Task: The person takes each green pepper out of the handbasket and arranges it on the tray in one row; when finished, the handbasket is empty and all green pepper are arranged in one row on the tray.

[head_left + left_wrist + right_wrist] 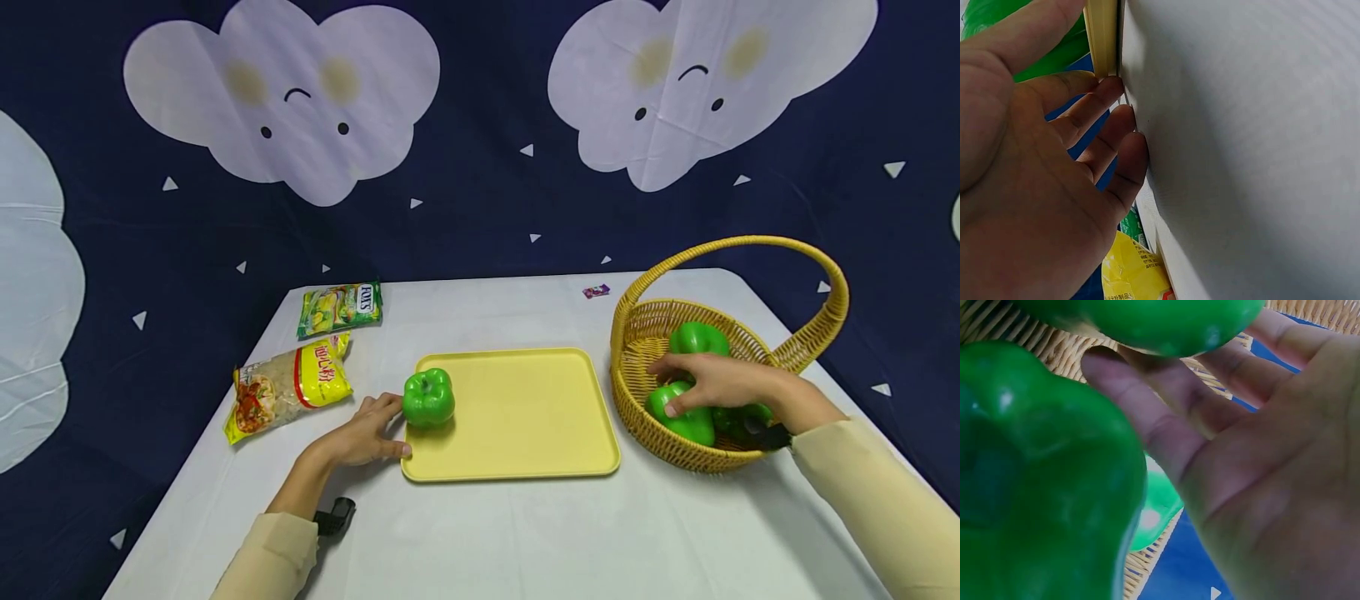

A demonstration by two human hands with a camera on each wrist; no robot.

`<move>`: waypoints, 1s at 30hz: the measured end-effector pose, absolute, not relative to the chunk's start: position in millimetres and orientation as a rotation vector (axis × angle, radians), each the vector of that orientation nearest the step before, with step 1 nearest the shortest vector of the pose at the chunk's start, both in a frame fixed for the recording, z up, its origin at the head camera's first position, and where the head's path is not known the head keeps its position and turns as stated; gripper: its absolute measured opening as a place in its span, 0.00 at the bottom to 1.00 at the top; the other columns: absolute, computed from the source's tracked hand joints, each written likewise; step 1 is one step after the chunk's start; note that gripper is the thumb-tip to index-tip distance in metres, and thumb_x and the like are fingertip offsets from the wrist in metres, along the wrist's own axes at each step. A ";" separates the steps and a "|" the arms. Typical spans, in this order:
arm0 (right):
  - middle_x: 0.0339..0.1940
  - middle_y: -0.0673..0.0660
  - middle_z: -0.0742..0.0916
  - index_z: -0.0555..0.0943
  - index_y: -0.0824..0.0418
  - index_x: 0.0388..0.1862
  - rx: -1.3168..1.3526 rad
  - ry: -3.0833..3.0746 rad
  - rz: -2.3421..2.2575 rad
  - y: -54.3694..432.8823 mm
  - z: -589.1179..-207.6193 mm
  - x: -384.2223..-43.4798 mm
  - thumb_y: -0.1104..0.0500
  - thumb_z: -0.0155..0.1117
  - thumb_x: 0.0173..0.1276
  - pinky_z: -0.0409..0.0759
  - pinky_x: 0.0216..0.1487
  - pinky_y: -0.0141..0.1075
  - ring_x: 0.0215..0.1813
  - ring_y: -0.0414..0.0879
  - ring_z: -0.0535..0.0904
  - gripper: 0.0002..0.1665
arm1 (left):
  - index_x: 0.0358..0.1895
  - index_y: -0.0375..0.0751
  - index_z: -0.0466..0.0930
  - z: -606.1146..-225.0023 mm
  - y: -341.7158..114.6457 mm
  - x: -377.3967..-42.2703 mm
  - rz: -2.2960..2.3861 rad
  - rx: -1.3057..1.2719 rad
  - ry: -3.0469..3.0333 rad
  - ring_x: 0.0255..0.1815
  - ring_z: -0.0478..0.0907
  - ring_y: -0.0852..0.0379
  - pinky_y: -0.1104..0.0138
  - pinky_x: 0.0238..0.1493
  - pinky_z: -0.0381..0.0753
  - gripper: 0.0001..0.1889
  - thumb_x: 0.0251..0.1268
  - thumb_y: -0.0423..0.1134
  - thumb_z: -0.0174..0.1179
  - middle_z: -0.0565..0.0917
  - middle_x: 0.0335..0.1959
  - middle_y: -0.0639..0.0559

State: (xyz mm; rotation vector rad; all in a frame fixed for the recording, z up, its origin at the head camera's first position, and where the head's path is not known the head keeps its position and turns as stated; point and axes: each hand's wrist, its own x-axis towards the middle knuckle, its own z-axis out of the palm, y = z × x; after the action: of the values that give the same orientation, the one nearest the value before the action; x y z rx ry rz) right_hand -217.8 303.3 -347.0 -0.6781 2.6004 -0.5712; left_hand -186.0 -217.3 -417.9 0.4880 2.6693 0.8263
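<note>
1. Right hand [720,383], fingers loosely spread, reaches into the basket [628,398]; a green pepper [692,427] lies just beneath its thumb.
2. Left hand [360,435], fingers relaxed, touches the tray [525,417] at its right, farther from that pepper.

A yellow tray [525,417] lies on the white counter [465,533], with a green pepper [428,397] at its nine o'clock end. The left hand [363,433] is just outside that end, thumb at the rim. At the tray's three o'clock stands a basket [652,437]; the right hand [705,382] is inside, over a second pepper [692,423] at the basket's six o'clock. A third pepper [699,337] sits at twelve, a fourth pepper [738,417], partly hidden, at four. Around the tray, a bag [285,387] lies between nine and ten, a packet [330,310] at ten, a candy [596,291] at one, and a dark cloth [480,233] hangs at twelve.
</note>
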 end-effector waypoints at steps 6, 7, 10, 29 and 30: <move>0.60 0.59 0.78 0.68 0.60 0.66 -0.637 2.584 -0.541 303.2 -347.0 -219.1 0.38 0.67 0.56 0.71 0.53 0.44 0.58 0.52 0.71 0.44 | 0.69 0.39 0.62 -417.4 -217.3 -185.9 0.828 0.486 2.668 0.65 0.58 0.43 0.42 0.65 0.59 0.42 0.51 0.49 0.69 0.66 0.66 0.42; 0.60 0.59 0.78 0.68 0.59 0.66 -0.637 2.583 -0.540 303.2 -347.1 -219.2 0.38 0.67 0.55 0.71 0.53 0.43 0.58 0.52 0.71 0.44 | 0.69 0.39 0.62 -417.3 -217.3 -185.9 0.828 0.487 2.667 0.65 0.58 0.43 0.42 0.65 0.59 0.42 0.51 0.49 0.69 0.66 0.66 0.41; 0.58 0.58 0.79 0.69 0.59 0.65 -0.646 2.583 -0.536 303.6 -348.3 -220.3 0.39 0.67 0.55 0.71 0.52 0.43 0.56 0.51 0.72 0.44 | 0.69 0.38 0.62 -417.6 -217.6 -186.1 0.827 0.488 2.668 0.65 0.58 0.43 0.42 0.65 0.59 0.43 0.51 0.49 0.70 0.66 0.66 0.41; 0.57 0.62 0.80 0.70 0.65 0.64 -0.728 2.734 -0.620 293.6 -358.7 -234.5 0.40 0.67 0.58 0.74 0.54 0.45 0.55 0.51 0.76 0.42 | 0.69 0.37 0.62 -417.9 -218.2 -185.6 0.823 0.520 2.674 0.63 0.59 0.43 0.42 0.65 0.60 0.43 0.51 0.49 0.69 0.67 0.65 0.40; 0.57 0.63 0.81 0.70 0.65 0.63 -0.731 2.751 -0.631 292.4 -359.5 -235.9 0.40 0.67 0.57 0.74 0.55 0.46 0.55 0.52 0.77 0.43 | 0.69 0.37 0.62 -417.8 -218.1 -185.6 0.824 0.519 2.673 0.63 0.59 0.42 0.42 0.65 0.60 0.43 0.51 0.49 0.69 0.67 0.65 0.40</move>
State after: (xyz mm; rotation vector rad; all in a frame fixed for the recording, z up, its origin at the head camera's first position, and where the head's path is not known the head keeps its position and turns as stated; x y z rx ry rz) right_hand -235.9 292.4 -359.5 -0.7306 2.7508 -0.6309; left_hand -185.6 -218.1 -417.8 0.5191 2.6727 0.8242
